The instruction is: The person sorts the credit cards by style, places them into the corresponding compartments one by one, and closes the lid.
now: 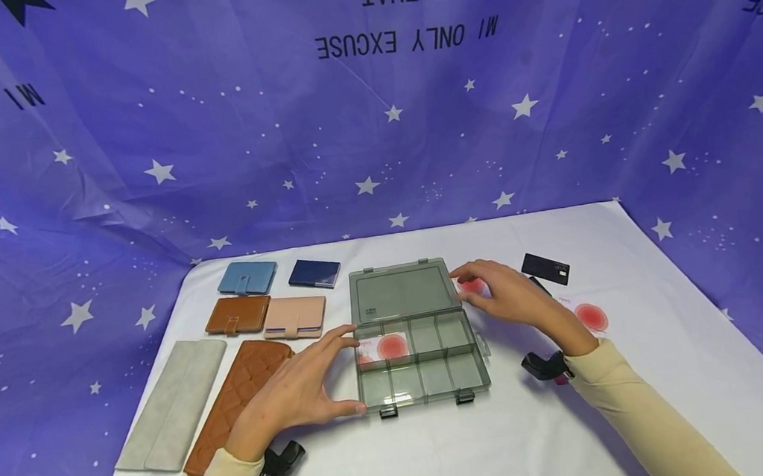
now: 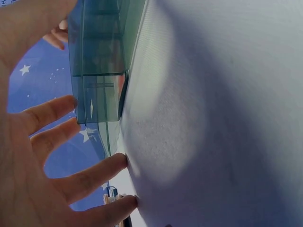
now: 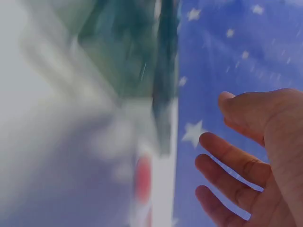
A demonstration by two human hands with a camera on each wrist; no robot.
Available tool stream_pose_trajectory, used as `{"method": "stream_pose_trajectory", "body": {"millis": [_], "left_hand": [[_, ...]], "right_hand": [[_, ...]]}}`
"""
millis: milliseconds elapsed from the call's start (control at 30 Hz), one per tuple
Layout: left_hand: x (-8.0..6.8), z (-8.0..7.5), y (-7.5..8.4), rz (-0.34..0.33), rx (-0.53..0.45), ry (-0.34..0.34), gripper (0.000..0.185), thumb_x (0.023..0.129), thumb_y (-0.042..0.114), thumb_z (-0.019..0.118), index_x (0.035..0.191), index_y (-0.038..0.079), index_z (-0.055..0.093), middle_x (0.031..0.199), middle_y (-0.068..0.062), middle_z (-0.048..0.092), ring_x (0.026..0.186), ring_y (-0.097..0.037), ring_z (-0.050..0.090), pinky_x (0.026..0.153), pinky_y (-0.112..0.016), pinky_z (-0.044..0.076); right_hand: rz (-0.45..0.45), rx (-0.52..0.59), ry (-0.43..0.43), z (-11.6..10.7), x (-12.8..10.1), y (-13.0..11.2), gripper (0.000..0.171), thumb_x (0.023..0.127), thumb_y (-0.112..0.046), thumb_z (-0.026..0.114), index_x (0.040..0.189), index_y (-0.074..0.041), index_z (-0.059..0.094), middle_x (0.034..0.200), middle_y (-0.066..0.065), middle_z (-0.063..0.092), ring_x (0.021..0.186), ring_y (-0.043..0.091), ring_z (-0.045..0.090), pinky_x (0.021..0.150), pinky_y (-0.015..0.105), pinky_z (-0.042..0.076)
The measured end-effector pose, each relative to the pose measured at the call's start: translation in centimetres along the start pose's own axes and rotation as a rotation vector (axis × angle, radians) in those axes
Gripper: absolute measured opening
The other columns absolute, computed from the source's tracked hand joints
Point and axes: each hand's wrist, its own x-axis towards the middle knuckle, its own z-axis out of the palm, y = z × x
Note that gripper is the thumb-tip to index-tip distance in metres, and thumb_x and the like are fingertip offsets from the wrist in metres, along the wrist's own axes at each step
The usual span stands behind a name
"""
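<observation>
Clear smoke-grey organiser box (image 1: pixel 421 365) sits mid-table, a bit toward the front edge, lid (image 1: pixel 404 291) swung open toward the back edge. One white card w/ a red dot (image 1: pixel 385 347) lies in the box's back-left compartment; the other compartments look bare.

L hand (image 1: pixel 295 390): fingers spread, nearly straight, thumb at the box's front-left corner and index at the left wall. Bracing it, not gripping. The left wrist view shows the fingers splayed over the tablecloth (image 2: pixel 208 118) just beside the box wall.

R hand (image 1: pixel 510 295): open, fingers loosely extended, over a second red-dot card (image 1: pixel 471 286) just right of the lid. Whether the fingertips touch or already pinch it, can't tell; the right wrist view is blurred and shows only open fingers holding nothing.

More cards toward the right edge: a red-dot one (image 1: pixel 589 316) near the R forearm, a black one (image 1: pixel 545 268) further back.

Doing the step well, as I judge it:
- keep the L hand steady on the left wall so the box doesn't skid
- a flat card on cloth is hard to lift; slide it w/ the fingertips or tip one edge up, then pinch by the long edges
- approach from the right, clear of the open lid
- drop it flat into a bare compartment, not on top of the divider.

Wallets (image 1: pixel 238 315) in brown, blue, pink, navy and grey lie along the left side, well apart from both hands.
</observation>
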Motion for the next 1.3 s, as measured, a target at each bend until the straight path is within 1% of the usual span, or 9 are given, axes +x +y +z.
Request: {"method": "stream_pose_trajectory", "body": {"millis": [133, 267, 400, 500, 733, 967, 1100, 1167, 1300], "left_hand": [[0.0, 0.0, 0.0, 0.005, 0.004, 0.008, 0.094, 0.079, 0.068, 0.087, 0.152, 0.019, 0.056, 0.171, 0.001, 0.041, 0.142, -0.033, 0.058, 0.101, -0.056, 0.056], [-0.1, 0.0, 0.0, 0.007, 0.003, 0.01, 0.094, 0.079, 0.069, 0.087, 0.152, 0.019, 0.056, 0.17, 0.001, 0.041, 0.141, -0.034, 0.058, 0.101, -0.057, 0.056], [0.0, 0.0, 0.0, 0.006, 0.001, 0.008, 0.093, 0.079, 0.069, 0.087, 0.152, 0.02, 0.056, 0.17, 0.001, 0.041, 0.141, -0.033, 0.058, 0.101, -0.056, 0.055], [0.0, -0.1, 0.0, 0.004, -0.004, 0.009, 0.093, 0.079, 0.069, 0.087, 0.151, 0.02, 0.056, 0.17, 0.001, 0.041, 0.141, -0.033, 0.059, 0.101, -0.056, 0.055], [0.0, -0.1, -0.1, -0.007, -0.004, -0.007, 0.095, 0.078, 0.071, 0.086, 0.153, 0.022, 0.055, 0.171, 0.004, 0.039, 0.142, -0.031, 0.058, 0.101, -0.054, 0.056], [0.0, 0.1, -0.1, -0.008, 0.003, -0.001, 0.095, 0.078, 0.073, 0.085, 0.153, 0.022, 0.055, 0.171, 0.005, 0.039, 0.141, -0.031, 0.059, 0.1, -0.054, 0.056], [0.0, 0.0, 0.0, 0.004, 0.001, 0.007, 0.094, 0.078, 0.073, 0.085, 0.152, 0.021, 0.056, 0.17, 0.003, 0.04, 0.14, -0.032, 0.06, 0.099, -0.055, 0.056], [0.0, 0.0, 0.0, 0.005, 0.001, 0.006, 0.094, 0.079, 0.073, 0.085, 0.151, 0.021, 0.056, 0.17, 0.003, 0.04, 0.139, -0.033, 0.06, 0.099, -0.055, 0.056], [0.0, 0.0, 0.0, 0.0, 0.0, 0.001, 0.094, 0.08, 0.074, 0.083, 0.151, 0.02, 0.056, 0.171, 0.002, 0.04, 0.139, -0.034, 0.06, 0.098, -0.056, 0.056]], "right_hand": [[0.038, -0.017, -0.02, -0.6, 0.3, 3.3, 0.041, 0.1, -0.014, 0.078, 0.139, -0.006, 0.068, 0.126, 0.014, 0.075, 0.117, 0.036, 0.07, 0.101, 0.059, 0.052], [0.056, -0.032, -0.067, -1.2, 0.5, 5.9, 0.048, 0.097, -0.009, 0.08, 0.141, 0.0, 0.064, 0.127, 0.02, 0.073, 0.122, 0.042, 0.066, 0.107, 0.061, 0.048], [0.05, -0.036, -0.114, -1.5, 0.8, 7.7, 0.056, 0.094, -0.011, 0.084, 0.143, 0.004, 0.062, 0.128, 0.022, 0.072, 0.124, 0.044, 0.064, 0.111, 0.063, 0.046], [0.026, -0.024, -0.125, -1.5, 1.0, 8.6, 0.059, 0.092, -0.011, 0.087, 0.142, 0.006, 0.061, 0.129, 0.023, 0.07, 0.124, 0.044, 0.064, 0.111, 0.063, 0.045], [-0.035, -0.051, -0.144, -1.4, 1.3, 9.6, 0.056, 0.091, -0.015, 0.088, 0.137, 0.006, 0.066, 0.125, 0.021, 0.07, 0.119, 0.042, 0.063, 0.107, 0.063, 0.046], [0.061, -0.043, -0.211, -1.9, 1.4, 9.6, 0.05, 0.085, -0.02, 0.093, 0.126, 0.0, 0.072, 0.108, 0.012, 0.068, 0.108, 0.037, 0.058, 0.098, 0.058, 0.044], [0.095, -0.055, -0.184, -1.8, 1.1, 9.8, 0.05, 0.083, -0.024, 0.095, 0.123, -0.003, 0.072, 0.105, 0.01, 0.068, 0.105, 0.035, 0.058, 0.096, 0.057, 0.045], [0.107, -0.06, -0.163, -1.8, 0.8, 9.9, 0.047, 0.086, -0.022, 0.093, 0.124, -0.005, 0.072, 0.105, 0.011, 0.071, 0.103, 0.034, 0.062, 0.096, 0.057, 0.048], [0.155, -0.06, -0.127, -2.0, 0.0, 9.6, 0.035, 0.097, -0.016, 0.082, 0.13, -0.012, 0.07, 0.107, 0.012, 0.077, 0.1, 0.031, 0.071, 0.092, 0.059, 0.055]]}}
